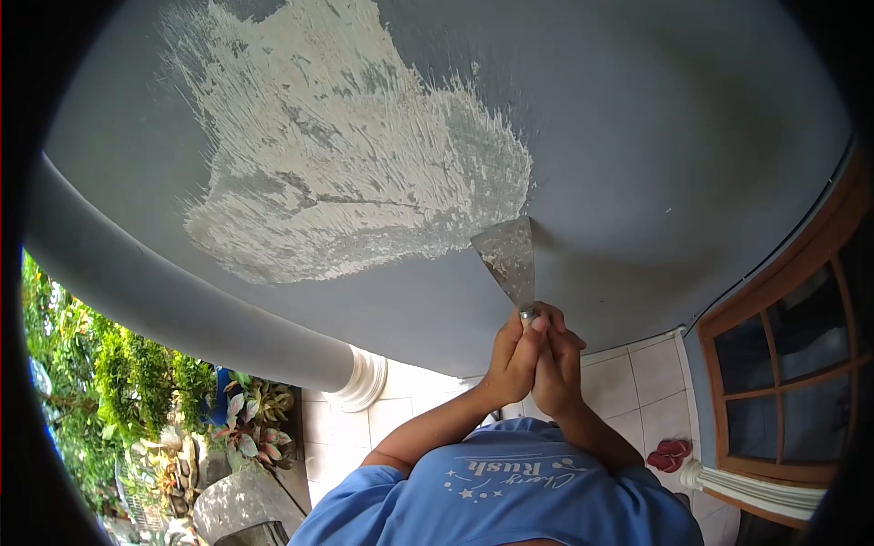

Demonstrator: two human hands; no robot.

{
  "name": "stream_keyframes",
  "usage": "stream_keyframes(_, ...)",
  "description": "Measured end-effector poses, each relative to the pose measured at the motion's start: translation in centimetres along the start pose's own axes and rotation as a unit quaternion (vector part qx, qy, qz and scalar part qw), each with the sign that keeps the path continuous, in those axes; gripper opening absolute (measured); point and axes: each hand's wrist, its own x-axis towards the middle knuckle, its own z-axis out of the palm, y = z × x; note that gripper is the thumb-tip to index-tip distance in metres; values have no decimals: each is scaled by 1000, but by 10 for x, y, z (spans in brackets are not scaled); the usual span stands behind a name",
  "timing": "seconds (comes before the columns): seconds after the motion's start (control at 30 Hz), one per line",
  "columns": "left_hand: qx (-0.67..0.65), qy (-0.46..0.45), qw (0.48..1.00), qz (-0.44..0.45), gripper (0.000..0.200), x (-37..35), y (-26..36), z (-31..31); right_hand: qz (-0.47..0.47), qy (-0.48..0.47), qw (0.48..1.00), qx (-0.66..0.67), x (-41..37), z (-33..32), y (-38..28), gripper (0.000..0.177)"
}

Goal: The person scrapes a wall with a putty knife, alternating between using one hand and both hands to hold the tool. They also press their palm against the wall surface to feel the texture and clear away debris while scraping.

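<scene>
Head view: scraper (506, 259) is a flat metal blade, wide at the tip and narrowing to a neck, with dried residue on its face. Blade tip is touching the grey painted surface (674, 136) overhead, right at the lower-right edge of the bare whitish scraped patch (346, 155). Judgement: light tool, stiff blade with probably a little spring near the tip, thin edge so hands off that end; the handle is the place to grip, and it looks slim enough that two hands have to stack on it. Handle itself is hidden, only the neck shows above the knuckles. Left hand (512, 364) and right hand (557, 369) are both closed tight around the handle, pressed palm to palm, fingers fully curled, no gap visible, one left fingertip up by the neck. Both forearms rise from the blue shirt (510, 491) at the bottom. Elsewhere: round column (182, 309) to the left, wood-framed window (783, 364) on the right, tiled floor (637, 382) with red sandals (669, 452), plants (246, 419) off to the left.
</scene>
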Motion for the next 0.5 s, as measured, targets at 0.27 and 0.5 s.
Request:
stream_keyframes(0.27, 37, -6, 994, 101, 29, 55, 55, 5, -74, -27, 997, -4, 57, 1, -31, 21)
stream_keyframes(0.5, 20, 8, 1000, 4, 29, 0, -1, 0, -6, -24, 999, -23, 1, -6, -1, 28)
